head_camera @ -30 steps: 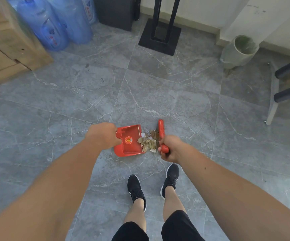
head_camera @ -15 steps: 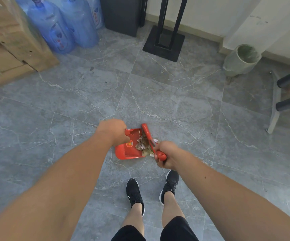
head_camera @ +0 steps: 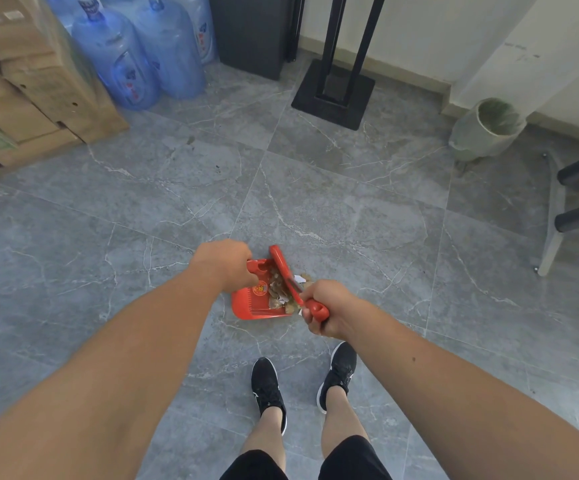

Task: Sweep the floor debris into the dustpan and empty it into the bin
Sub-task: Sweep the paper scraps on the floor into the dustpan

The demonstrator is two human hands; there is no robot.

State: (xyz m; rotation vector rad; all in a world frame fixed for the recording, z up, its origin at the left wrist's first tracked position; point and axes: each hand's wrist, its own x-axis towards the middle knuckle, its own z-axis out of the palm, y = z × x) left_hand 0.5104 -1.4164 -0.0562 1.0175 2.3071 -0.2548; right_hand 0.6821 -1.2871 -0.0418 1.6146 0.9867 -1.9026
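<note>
The left hand (head_camera: 224, 266) was closed round the handle of the red plastic dustpan (head_camera: 253, 304), its fingers curled over the grip, at the middle of the grey marbled tile floor (head_camera: 350, 220), just ahead of the person's feet. The pan's handle pointed away and to the left, and its open mouth faced right. Brown and white scraps of debris (head_camera: 277, 289) lay mostly inside the pan's right half, with a few pieces just past its right lip on the bare tile. The red plastic hand brush (head_camera: 283, 270) lay across the pan mouth over the scraps. Its long axis ran from the near right, where the handle sat, to the far left at its head. The right hand (head_camera: 326, 308) gripped that handle in a closed fist, just beside the pan's near right corner. The pale green round bin (head_camera: 489, 129) stood against the wall at the floor's far right edge, well apart from the pan, ahead and to the right. In my judgement the sweeping was almost done, and only the stray pieces at the lip were left. The carry would go forward and rightward. The right hand was nearer the bin, but the load sat with the left hand, which would have to hold the pan's mouth raised to avoid spilling.
</note>
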